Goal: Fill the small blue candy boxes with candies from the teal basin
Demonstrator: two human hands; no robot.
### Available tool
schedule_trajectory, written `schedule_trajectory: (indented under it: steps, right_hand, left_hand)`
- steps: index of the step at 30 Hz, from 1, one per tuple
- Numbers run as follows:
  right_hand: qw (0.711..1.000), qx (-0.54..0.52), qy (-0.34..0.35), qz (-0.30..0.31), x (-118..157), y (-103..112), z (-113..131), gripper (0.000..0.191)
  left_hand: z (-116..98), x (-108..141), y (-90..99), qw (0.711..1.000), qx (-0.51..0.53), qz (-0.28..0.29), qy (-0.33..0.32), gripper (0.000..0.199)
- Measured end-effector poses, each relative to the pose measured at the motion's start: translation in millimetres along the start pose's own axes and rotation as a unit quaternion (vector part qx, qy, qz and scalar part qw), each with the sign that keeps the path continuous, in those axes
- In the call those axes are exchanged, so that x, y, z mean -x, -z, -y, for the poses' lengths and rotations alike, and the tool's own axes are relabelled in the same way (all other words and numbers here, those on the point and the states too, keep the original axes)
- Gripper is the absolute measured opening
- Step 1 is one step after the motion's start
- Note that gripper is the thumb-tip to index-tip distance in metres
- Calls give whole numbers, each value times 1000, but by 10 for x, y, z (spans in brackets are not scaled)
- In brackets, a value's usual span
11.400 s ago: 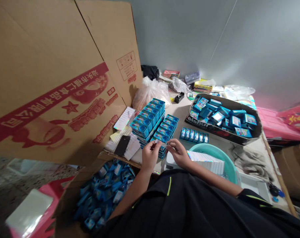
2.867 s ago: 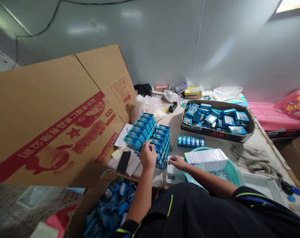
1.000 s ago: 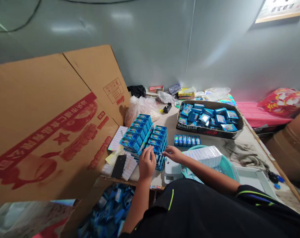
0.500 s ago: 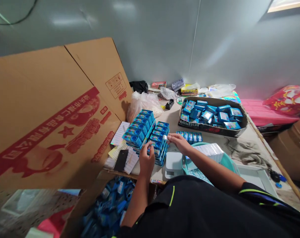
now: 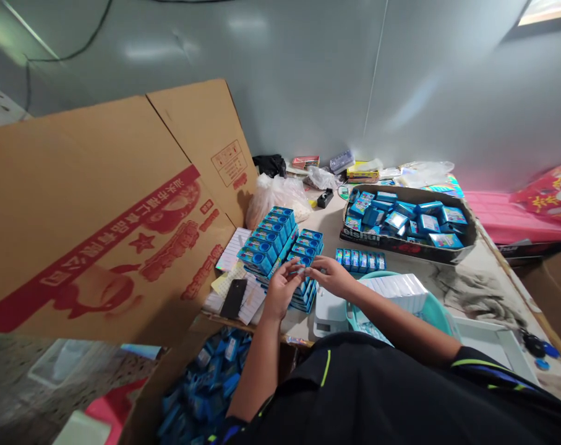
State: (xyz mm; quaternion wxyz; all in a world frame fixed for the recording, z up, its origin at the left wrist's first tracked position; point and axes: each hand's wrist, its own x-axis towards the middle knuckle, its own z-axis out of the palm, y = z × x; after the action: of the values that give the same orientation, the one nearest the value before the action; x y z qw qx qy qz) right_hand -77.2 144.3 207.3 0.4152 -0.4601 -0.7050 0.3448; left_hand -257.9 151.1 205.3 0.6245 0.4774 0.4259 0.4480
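My left hand [image 5: 282,287] and my right hand [image 5: 329,273] meet over the front of the shorter stack of blue boxes [image 5: 312,238]. Their fingers are closed around something small and pale between them, too small to make out. Beside it on the left stands a taller stack of blue boxes [image 5: 266,241]. A short row of blue boxes [image 5: 361,260] lies beyond my right hand. Under my right forearm is a teal basin [image 5: 440,315] with white boxes [image 5: 398,290] and small pale pieces. A white device [image 5: 329,312] sits left of the basin.
A black-edged carton [image 5: 401,244] of blue boxes stands at the back right. A large cardboard box [image 5: 99,216] rises on the left, with more blue boxes [image 5: 206,383] below. A phone [image 5: 234,298], papers, a plastic bag [image 5: 278,201] and a grey cloth [image 5: 475,296] lie on the table.
My hands have come together; before, they were apart, with a small silvery piece in my right fingers. The view has shifted slightly, moving the scene to the right.
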Motion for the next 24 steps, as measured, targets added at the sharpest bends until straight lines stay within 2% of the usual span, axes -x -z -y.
schedule_trajectory:
  steps: [5, 11, 16, 21, 24]
  right_hand:
    - [1000, 5, -5, 5, 24, 49, 42, 45]
    - [1000, 20, -18, -2, 44, 41, -9, 44]
    - [999, 33, -27, 11, 46, 3, -31, 41]
    - [999, 41, -26, 6, 42, -20, -64, 42]
    - [998, 47, -35, 4, 25, -71, -170, 42]
  left_hand:
    - [72, -25, -24, 999, 22, -28, 32, 50]
    - [-6, -11, -51, 991, 113, -17, 68, 47]
    - [-60, -5, -5, 997, 39, -32, 50, 55]
    - [-6, -57, 62, 998, -12, -55, 32, 56]
    - [31, -102, 85, 987, -138, -72, -31, 46]
